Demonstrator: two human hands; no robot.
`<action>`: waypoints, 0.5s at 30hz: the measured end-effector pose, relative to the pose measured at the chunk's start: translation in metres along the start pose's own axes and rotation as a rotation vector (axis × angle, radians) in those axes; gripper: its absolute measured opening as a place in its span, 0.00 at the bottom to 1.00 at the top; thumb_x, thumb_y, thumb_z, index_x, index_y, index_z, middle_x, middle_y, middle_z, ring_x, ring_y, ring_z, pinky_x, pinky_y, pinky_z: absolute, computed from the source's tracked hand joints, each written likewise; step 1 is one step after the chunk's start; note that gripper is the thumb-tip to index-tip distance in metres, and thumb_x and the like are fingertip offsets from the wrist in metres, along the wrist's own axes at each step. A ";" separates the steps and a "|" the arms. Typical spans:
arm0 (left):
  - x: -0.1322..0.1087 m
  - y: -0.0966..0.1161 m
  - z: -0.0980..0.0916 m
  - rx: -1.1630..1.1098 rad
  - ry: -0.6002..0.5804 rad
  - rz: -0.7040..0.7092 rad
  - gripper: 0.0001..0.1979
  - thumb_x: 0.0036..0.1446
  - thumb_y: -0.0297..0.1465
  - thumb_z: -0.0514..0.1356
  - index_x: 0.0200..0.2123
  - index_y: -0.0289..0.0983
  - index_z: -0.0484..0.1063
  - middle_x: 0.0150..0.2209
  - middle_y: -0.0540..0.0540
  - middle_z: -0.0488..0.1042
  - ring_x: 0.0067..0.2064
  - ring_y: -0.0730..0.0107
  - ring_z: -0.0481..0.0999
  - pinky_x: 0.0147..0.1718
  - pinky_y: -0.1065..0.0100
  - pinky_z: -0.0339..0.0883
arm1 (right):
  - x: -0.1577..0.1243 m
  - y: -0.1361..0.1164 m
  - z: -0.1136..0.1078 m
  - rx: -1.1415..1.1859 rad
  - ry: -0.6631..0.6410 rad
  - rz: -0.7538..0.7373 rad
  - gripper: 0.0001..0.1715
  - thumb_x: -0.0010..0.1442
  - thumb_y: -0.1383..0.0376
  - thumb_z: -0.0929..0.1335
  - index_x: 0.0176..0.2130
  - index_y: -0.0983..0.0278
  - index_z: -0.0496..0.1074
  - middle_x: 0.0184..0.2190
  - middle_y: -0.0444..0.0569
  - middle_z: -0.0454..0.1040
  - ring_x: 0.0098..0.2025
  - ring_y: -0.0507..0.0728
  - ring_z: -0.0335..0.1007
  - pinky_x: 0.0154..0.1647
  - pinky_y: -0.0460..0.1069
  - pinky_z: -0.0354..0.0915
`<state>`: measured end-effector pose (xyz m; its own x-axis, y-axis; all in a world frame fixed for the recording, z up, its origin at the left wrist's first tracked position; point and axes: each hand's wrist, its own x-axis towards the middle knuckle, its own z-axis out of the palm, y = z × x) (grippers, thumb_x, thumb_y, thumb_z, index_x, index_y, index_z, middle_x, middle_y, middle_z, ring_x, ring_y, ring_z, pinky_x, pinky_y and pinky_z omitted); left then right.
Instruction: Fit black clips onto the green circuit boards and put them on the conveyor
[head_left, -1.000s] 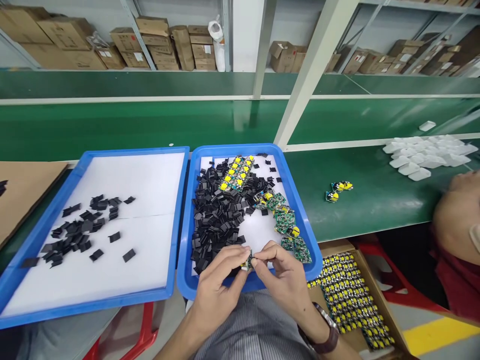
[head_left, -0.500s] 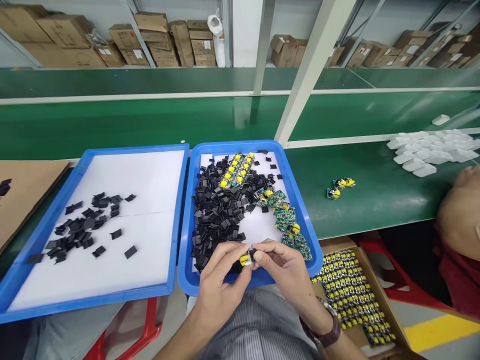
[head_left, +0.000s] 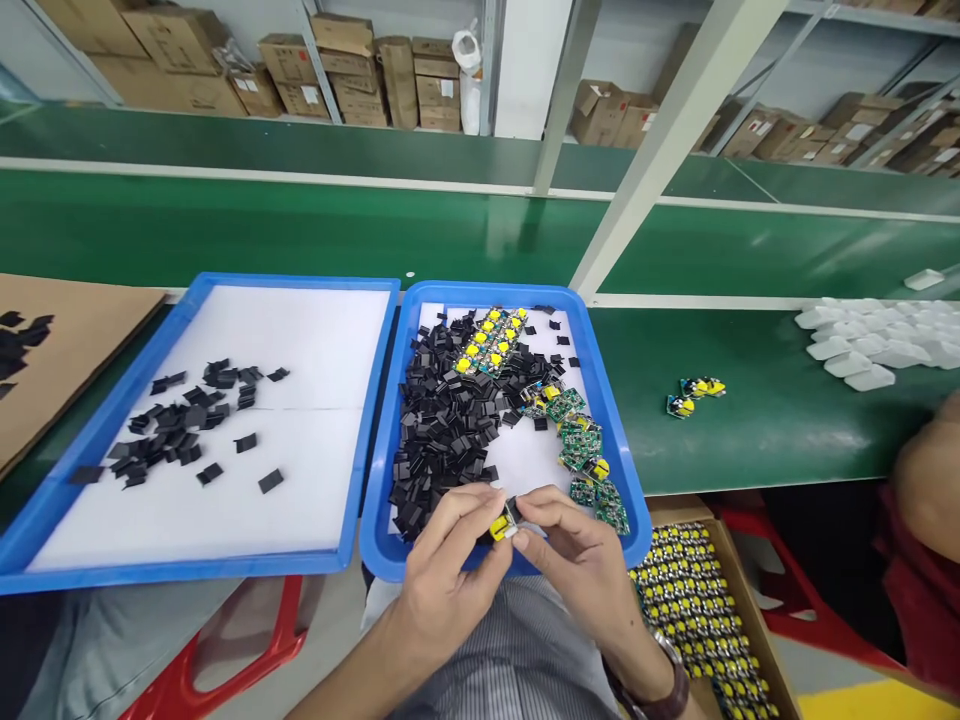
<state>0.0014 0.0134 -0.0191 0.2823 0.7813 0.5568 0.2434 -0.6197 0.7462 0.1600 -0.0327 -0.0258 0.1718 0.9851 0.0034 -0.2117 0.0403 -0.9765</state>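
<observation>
My left hand [head_left: 442,580] and my right hand [head_left: 581,565] meet over the near edge of the right blue tray [head_left: 619,440]. Together they pinch a small circuit board with a yellow part [head_left: 501,525] between fingertips. Just beyond the fingers lies a heap of small black plastic pieces [head_left: 450,420]. Green circuit boards [head_left: 581,445] lie in a line along the tray's right side, and a row of yellow-topped boards [head_left: 487,340] sits at its far end. A watch is on my right wrist.
A left blue tray [head_left: 97,430] holds scattered black pieces on white foam. A cardboard box of yellow-topped boards [head_left: 697,600] stands at lower right. White plastic shells [head_left: 870,335] and two loose boards [head_left: 694,393] lie on the green belt. Another person's arm [head_left: 926,480] is at right.
The board between my fingers has been turned, so its yellow part now shows. The view has shifted slightly right and down; both hands stay together at the tray's near edge.
</observation>
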 end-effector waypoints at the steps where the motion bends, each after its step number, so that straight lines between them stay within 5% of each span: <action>1: 0.000 0.000 -0.001 0.005 0.001 0.005 0.26 0.60 0.17 0.63 0.59 0.42 0.74 0.44 0.44 0.78 0.50 0.60 0.81 0.49 0.60 0.81 | 0.000 0.000 0.000 -0.005 0.001 -0.001 0.11 0.61 0.68 0.77 0.44 0.54 0.85 0.40 0.48 0.79 0.45 0.56 0.77 0.47 0.51 0.76; 15: -0.003 -0.001 -0.001 -0.003 0.002 -0.009 0.25 0.60 0.15 0.64 0.58 0.40 0.74 0.47 0.44 0.78 0.52 0.62 0.80 0.52 0.61 0.79 | 0.001 -0.004 -0.001 -0.063 -0.028 -0.033 0.10 0.64 0.67 0.75 0.45 0.54 0.85 0.40 0.49 0.80 0.45 0.56 0.77 0.48 0.52 0.75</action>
<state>-0.0006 0.0121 -0.0209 0.2786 0.7869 0.5507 0.2431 -0.6125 0.7522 0.1619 -0.0319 -0.0224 0.1504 0.9878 0.0411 -0.1449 0.0632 -0.9874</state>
